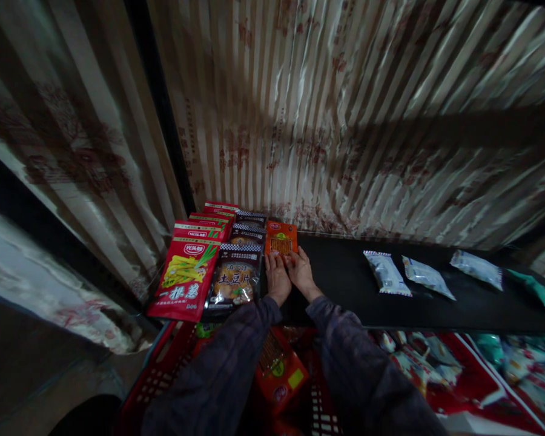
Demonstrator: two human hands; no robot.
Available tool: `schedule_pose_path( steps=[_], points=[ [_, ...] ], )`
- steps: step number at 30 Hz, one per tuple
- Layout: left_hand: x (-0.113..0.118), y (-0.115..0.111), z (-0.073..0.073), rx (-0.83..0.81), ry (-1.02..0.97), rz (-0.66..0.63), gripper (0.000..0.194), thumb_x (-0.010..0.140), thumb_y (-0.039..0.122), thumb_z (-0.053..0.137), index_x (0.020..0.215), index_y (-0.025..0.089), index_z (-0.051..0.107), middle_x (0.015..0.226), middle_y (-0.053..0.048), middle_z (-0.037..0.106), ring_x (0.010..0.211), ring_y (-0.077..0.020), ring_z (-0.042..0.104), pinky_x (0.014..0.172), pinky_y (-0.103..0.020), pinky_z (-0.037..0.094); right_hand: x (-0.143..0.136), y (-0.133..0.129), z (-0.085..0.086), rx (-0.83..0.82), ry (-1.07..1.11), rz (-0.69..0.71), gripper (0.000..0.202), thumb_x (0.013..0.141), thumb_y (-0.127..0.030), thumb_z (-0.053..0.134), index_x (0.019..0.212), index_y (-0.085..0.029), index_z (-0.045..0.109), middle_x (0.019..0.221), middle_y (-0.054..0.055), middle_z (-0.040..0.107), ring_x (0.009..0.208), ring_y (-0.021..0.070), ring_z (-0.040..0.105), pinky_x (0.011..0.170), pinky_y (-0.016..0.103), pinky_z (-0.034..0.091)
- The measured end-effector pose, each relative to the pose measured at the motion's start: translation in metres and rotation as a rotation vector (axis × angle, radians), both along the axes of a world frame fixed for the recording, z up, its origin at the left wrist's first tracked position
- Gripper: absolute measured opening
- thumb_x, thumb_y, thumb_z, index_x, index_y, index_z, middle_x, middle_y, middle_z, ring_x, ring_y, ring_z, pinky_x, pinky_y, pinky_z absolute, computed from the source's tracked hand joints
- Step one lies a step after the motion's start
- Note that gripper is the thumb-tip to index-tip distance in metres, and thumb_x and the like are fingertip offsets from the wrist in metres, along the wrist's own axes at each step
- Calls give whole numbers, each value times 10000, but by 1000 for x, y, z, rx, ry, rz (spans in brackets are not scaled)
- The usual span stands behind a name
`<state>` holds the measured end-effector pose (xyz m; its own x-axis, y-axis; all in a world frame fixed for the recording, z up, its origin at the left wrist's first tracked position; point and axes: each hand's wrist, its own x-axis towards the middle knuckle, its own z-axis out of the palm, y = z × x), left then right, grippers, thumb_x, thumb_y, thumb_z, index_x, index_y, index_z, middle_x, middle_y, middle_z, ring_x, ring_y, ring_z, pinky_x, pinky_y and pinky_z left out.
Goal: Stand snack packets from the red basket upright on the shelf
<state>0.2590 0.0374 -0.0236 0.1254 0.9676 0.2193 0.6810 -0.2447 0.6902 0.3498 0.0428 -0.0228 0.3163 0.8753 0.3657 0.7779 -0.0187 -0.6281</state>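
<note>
An orange snack packet (281,237) lies at the back of the black shelf, its near edge under my fingers. My left hand (278,280) grips the lower left part of it, fingers bent. At the lower right corner, my right hand (302,274) has its fingers closed on the same packet. Just left of it is a row of black potato-chip packets (234,277), overlapping from front to back. Beyond those, red snack packets (188,278) with yellow sticks pictured overlap in a similar row. The packet's near edge is partly hidden by my fingers.
Below the shelf (336,284), a red basket (163,369) holds more orange packets (281,372). Small white packets (387,272) and a green packet (538,290) lie to the right. Printed sheeting (263,121) hangs behind, with a dark post (163,103) at left.
</note>
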Motion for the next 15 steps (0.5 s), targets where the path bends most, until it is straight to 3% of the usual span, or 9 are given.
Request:
schedule_pose_path(
  steps=[4, 6, 8, 12, 15],
  points=[
    [-8, -29, 15, -49, -40, -75, 479, 926, 150, 377, 1376, 29, 488, 1544, -197, 387, 1508, -284, 185, 1229, -421, 229, -12, -41, 20, 40, 61, 78, 355, 855, -153, 515, 1158, -141, 702, 1255, 121, 678, 1343, 235, 490, 1120, 383, 409],
    [-15, -52, 20, -38, -62, -148, 446, 930, 137, 359, 1333, 52, 530, 1502, -189, 449, 1472, -254, 295, 1223, -392, 261, -19, -69, 27, 97, 116, 99, 341, 859, -147, 488, 1111, -157, 718, 1225, 105, 694, 1229, 211, 582, 1084, 359, 443],
    [-26, -81, 20, -6, -102, -238, 410, 924, 121, 360, 1271, 124, 579, 1362, -149, 589, 1324, -213, 495, 1178, -364, 352, -27, -102, 30, 142, 172, 156, 338, 887, -164, 450, 1082, -168, 726, 1173, 99, 718, 1106, 191, 646, 1035, 349, 480],
    [-55, -138, 4, -66, -152, -335, 379, 845, 74, 441, 1171, 156, 617, 1187, -128, 667, 1156, -217, 610, 1044, -378, 484, -47, -167, 14, 148, 195, 199, 318, 899, -204, 459, 1040, -214, 744, 1040, 79, 753, 998, 195, 678, 949, 369, 531],
    [-72, -167, -12, -102, -192, -393, 417, 863, 78, 426, 1236, 163, 594, 1247, -131, 647, 1244, -208, 569, 1090, -391, 448, -60, -202, -10, 180, 198, 240, 367, 867, -147, 451, 1084, -234, 734, 1146, 78, 730, 1154, 208, 629, 1047, 427, 477]
  ],
)
